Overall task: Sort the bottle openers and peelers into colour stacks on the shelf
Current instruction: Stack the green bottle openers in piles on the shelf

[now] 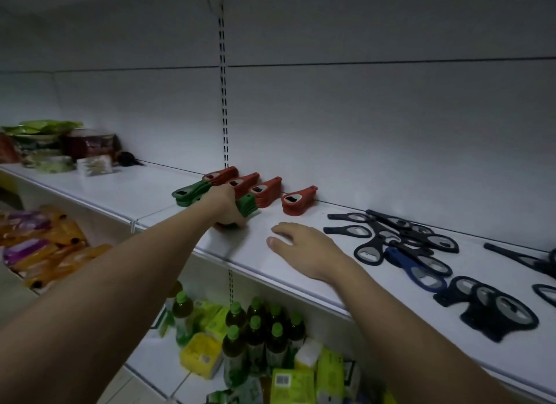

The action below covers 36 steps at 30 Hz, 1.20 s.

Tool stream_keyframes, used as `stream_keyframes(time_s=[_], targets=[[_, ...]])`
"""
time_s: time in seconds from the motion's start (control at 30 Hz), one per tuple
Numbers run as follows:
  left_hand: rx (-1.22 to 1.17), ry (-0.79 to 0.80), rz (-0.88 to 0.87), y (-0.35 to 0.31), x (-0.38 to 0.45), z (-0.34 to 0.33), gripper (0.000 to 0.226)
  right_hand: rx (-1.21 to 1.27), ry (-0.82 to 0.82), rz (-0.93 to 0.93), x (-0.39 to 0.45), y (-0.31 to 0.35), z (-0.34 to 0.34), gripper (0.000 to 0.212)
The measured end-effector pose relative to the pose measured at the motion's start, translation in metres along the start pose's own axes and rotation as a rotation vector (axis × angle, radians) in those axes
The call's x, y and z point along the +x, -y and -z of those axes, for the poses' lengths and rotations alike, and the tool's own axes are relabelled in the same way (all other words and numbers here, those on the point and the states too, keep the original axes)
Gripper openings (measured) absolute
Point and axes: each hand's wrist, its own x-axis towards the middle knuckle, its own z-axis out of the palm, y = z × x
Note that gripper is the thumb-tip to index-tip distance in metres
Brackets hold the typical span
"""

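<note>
**Green Openers in Hand on the Shelf**

Left hand point(227, 206) grips a stack of green openers point(192, 194) on the white shelf point(168, 190), just in front of four red stacks point(264, 193). Right hand point(304, 247) hovers with fingers relaxed, beside loose black openers point(400, 238) and one blue opener point(412, 268). No writing is legible.

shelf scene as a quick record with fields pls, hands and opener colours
left hand: grips a stack of green openers in front of the red stacks
right hand: open, palm down over the shelf, holding nothing
red openers: four stacks in a row along the back wall
black openers: loose pile to the right
blue opener: one, lying in the black pile
sorting: unfinished
</note>
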Motion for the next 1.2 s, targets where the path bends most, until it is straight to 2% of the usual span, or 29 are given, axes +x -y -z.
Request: stream_keyframes(time_s=[0.2, 0.3, 0.53, 0.67, 0.73, 0.83, 0.9, 0.93, 1.07, 1.2], targets=[[-0.009, 0.067, 0.069, -0.003, 0.024, 0.002, 0.055, 0.029, -0.014, -0.001, 0.001, -0.003, 0.0, 0.053], [-0.007, 0.042, 0.068, -0.004, 0.031, 0.0, 0.059, 0.035, -0.019, -0.002, 0.001, -0.002, -0.001, 0.051], [0.016, 0.024, 0.021, -0.001, 0.033, -0.008, 0.053, 0.083, -0.03, -0.017, 0.001, -0.004, -0.002, 0.043], [-0.021, 0.09, -0.005, -0.007, 0.027, 0.001, 0.052, 0.159, -0.17, 0.01, 0.002, -0.003, 0.0, 0.032], [0.095, 0.029, -0.032, -0.014, 0.019, 0.01, 0.052, 0.119, -0.262, 0.062, 0.001, -0.002, 0.001, 0.033], [0.188, -0.22, -0.128, -0.031, -0.002, 0.02, 0.04, 0.033, -0.384, 0.118, -0.001, 0.001, 0.002, 0.029], [0.132, -0.389, -0.248, -0.047, -0.02, 0.02, 0.037, 0.022, -0.46, 0.129, -0.005, 0.003, 0.004, 0.028], [0.072, -0.424, -0.317, -0.056, -0.031, 0.017, 0.036, 0.019, -0.489, 0.124, -0.008, 0.004, 0.008, 0.028], [-0.172, -0.325, -0.489, -0.091, -0.057, -0.009, 0.032, -0.018, -0.525, 0.056, -0.035, -0.017, 0.039, 0.028], [-0.321, -0.198, -0.531, -0.134, -0.06, -0.041, 0.032, -0.024, -0.506, -0.164, -0.076, -0.064, 0.104, 0.02]])
